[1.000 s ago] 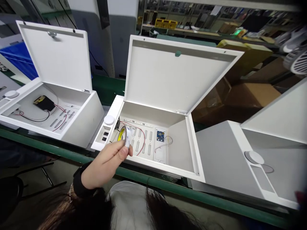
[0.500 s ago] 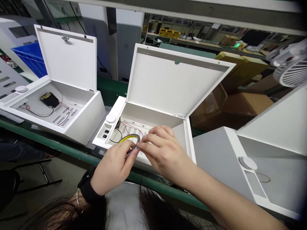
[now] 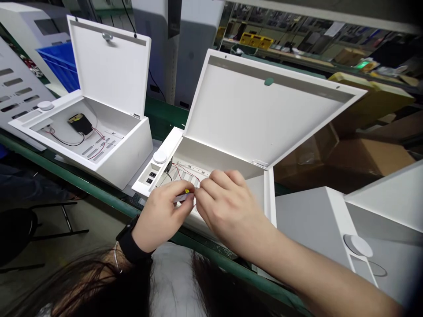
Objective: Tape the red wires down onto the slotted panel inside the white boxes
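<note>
My left hand (image 3: 161,213) is closed round a small roll of tape (image 3: 183,196) with a yellow core, held edge-on in front of the middle white box (image 3: 268,193). My right hand (image 3: 224,207) meets it from the right, fingers pinched at the roll's edge; what they pinch is too small to make out. Both hands hover over the box's front rim. The box lid (image 3: 264,110) stands open behind them. Inside, red and black wires (image 3: 185,171) run over a slotted floor, mostly hidden by my hands.
A second open white box (image 3: 99,132) with a black part and wires sits to the left on the green-edged bench (image 3: 82,185). A grey-white housing (image 3: 317,220) with a round pad lies to the right. Cardboard boxes (image 3: 363,154) and shelving fill the back.
My right hand came in and joined the left at the tape roll. The roll turned from upright to flat, then edge-on. The view shifted slightly, with the boxes now further right.
</note>
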Tool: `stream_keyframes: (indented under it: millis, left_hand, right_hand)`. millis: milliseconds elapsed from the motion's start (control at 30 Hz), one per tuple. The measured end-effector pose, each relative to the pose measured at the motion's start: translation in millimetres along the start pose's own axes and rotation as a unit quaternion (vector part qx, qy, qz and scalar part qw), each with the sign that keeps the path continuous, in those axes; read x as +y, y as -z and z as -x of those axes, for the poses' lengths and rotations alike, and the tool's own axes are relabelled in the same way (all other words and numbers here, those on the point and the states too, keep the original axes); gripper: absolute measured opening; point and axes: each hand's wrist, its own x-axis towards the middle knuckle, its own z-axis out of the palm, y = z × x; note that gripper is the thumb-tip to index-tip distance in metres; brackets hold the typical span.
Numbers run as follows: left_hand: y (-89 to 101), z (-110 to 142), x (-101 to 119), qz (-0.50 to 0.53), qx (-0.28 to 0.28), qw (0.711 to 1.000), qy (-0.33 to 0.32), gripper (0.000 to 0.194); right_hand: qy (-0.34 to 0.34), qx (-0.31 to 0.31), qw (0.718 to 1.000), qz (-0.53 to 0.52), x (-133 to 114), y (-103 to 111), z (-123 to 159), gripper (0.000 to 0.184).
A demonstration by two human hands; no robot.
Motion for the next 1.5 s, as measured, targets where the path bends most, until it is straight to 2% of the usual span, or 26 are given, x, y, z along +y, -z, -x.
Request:
stream_keyframes:
  millis: [200,367,467,533,600,667,733,767,800,833,900,933,1033,1100,1133,1200,1267,1333,1367,1433,1500]
  left_hand:
    - [4.9,-12,8,0.030,0.036,0.999,-0.017,0.012]
    - [8.8,-17,8,0.029,0.058,0.998,-0.006,0.011]
    - [20.6,-21,0,0.077,0.164,0.982,0.054,0.007]
    - [31.3,-22,-7,0.160,0.252,0.951,0.080,0.006]
    - [39.9,-20,-13,0.262,0.298,0.914,0.086,0.006]
    - [43.7,-16,-19,0.343,0.305,0.883,0.097,0.009]
    - [42.7,-9,-24,0.383,0.296,0.867,0.118,0.013]
    - [41.1,-5,-26,0.388,0.296,0.864,0.123,0.016]
    - [39.5,-1,-28,0.387,0.297,0.864,0.129,0.018]
    - [38.0,4,-29,0.384,0.299,0.863,0.133,0.019]
    - [36.6,12,-31,0.378,0.304,0.863,0.145,0.020]
    - [36.7,15,-31,0.376,0.305,0.861,0.153,0.020]
    - [39.5,23,-30,0.372,0.313,0.855,0.180,0.019]
    - [41.6,25,-29,0.369,0.321,0.851,0.190,0.019]
    - [42.4,25,-29,0.368,0.324,0.850,0.193,0.018]
    - [43.1,25,-30,0.365,0.329,0.848,0.200,0.018]
    - [42.9,25,-32,0.363,0.329,0.848,0.204,0.018]
    - [41.9,24,-35,0.361,0.324,0.850,0.205,0.018]
    - [41.2,24,-37,0.361,0.320,0.852,0.205,0.018]
    - [40.0,23,-39,0.364,0.313,0.852,0.207,0.020]
    - [39.4,23,-40,0.364,0.310,0.853,0.207,0.020]
  right_hand:
    - [0.025,0.021,0.999,0.032,10,8,-14,0.028]
    - [0.055,0.059,0.997,-0.021,14,5,-15,0.028]
    - [0.033,0.080,0.988,-0.130,22,4,-15,0.020]
    - [-0.062,0.087,0.967,-0.230,36,-7,-16,0.015]
    - [-0.204,0.076,0.916,-0.336,54,-37,-18,0.014]
    - [-0.325,0.021,0.831,-0.450,68,-86,-18,0.017]
    - [-0.405,-0.067,0.732,-0.545,72,-147,-15,0.016]
    - [-0.442,-0.102,0.691,-0.563,70,-177,-13,0.014]
    - [-0.472,-0.134,0.661,-0.568,65,-205,-10,0.013]
    - [-0.490,-0.152,0.645,-0.567,57,-230,-8,0.015]
    - [-0.506,-0.164,0.630,-0.566,41,-270,-3,0.018]
    - [-0.503,-0.165,0.629,-0.569,32,-285,-2,0.025]
    - [-0.486,-0.163,0.635,-0.578,15,-315,-1,0.049]
    - [-0.508,-0.162,0.631,-0.563,10,-330,0,0.038]
    - [-0.532,-0.159,0.622,-0.551,9,-337,0,0.026]
    - [-0.589,-0.149,0.584,-0.538,10,-348,3,0.012]
    - [-0.629,-0.136,0.534,-0.548,12,-356,7,0.012]
    - [-0.639,-0.125,0.500,-0.571,14,-361,11,0.015]
    - [-0.633,-0.124,0.494,-0.583,15,-363,13,0.016]
    - [-0.613,-0.129,0.498,-0.600,15,-367,15,0.018]
    - [-0.591,-0.144,0.528,-0.592,15,-371,17,0.019]
